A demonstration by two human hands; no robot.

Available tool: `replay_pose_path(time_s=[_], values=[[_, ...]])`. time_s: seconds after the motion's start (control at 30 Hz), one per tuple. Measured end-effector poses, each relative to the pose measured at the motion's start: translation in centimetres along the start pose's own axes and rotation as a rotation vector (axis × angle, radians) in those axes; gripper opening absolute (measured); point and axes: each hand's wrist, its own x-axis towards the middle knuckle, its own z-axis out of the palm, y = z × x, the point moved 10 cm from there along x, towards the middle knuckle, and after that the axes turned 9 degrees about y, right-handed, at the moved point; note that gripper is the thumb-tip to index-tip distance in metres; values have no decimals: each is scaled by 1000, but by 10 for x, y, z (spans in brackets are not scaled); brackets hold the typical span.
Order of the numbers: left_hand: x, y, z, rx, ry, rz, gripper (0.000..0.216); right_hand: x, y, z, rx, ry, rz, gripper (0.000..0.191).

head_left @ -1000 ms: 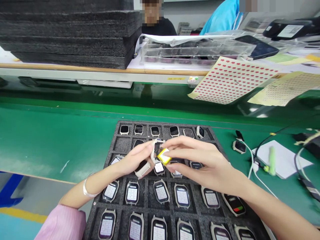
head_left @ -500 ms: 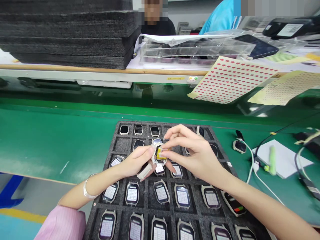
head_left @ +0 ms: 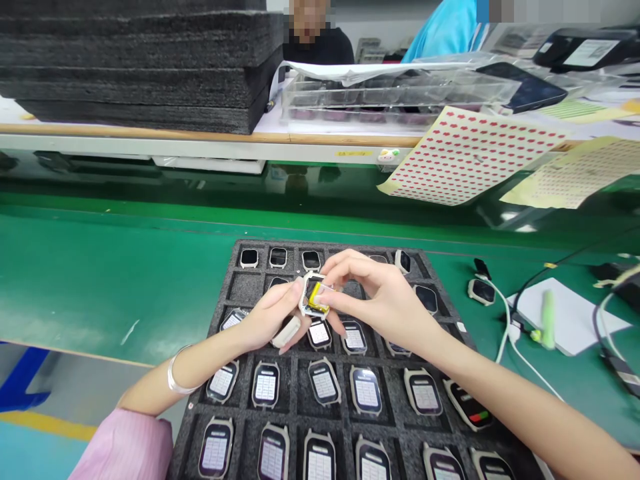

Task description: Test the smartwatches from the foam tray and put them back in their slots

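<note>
Across most of the view runs a green worktop (head_left: 90,273), with a tape-marked floor (head_left: 115,383) at lower left and a raised shelf (head_left: 150,141) behind. Beyond the shelf show a person in black (head_left: 323,52) and a blue sleeve (head_left: 445,30). On the worktop lies a dark foam tray (head_left: 243,288); a foam stack (head_left: 135,67) fills the shelf's left. Clear boxes (head_left: 395,100) sit beside it, and a sheet (head_left: 470,157) of red stickers hangs over the edge. Above the tray the hands meet: left hand (head_left: 273,313) and right hand (head_left: 383,283), both pinching. Pale watches (head_left: 215,450) sit in the compartments, many showing white grids, their text too small to read. A yellow label (head_left: 354,153) on the shelf edge is equally illegible. The left hand grips an open case (head_left: 303,303) by its near side; a pale shell (head_left: 287,332) lies against its lower fingers. At the right hand's thumb and fingertips, pinched within the case, is the yellow battery (head_left: 315,293).
</note>
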Motion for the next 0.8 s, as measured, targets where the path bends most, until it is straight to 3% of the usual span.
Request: replay_pose_path(time_s=[0.2, 0.33, 0.47, 0.8], values=[[0, 0, 5, -2, -7, -48, 56, 2, 4, 3, -34, -56, 45, 22], [0, 6, 6, -92, -26, 27, 47, -3, -9, 4, -42, -106, -77, 15], [0, 5, 4, -81, -5, 21, 46, -5, -19, 0, -34, -53, -167, 9], [-2, 2, 4, -23, 19, -25, 49, -5, 1, 16, 209, -100, 49, 7]])
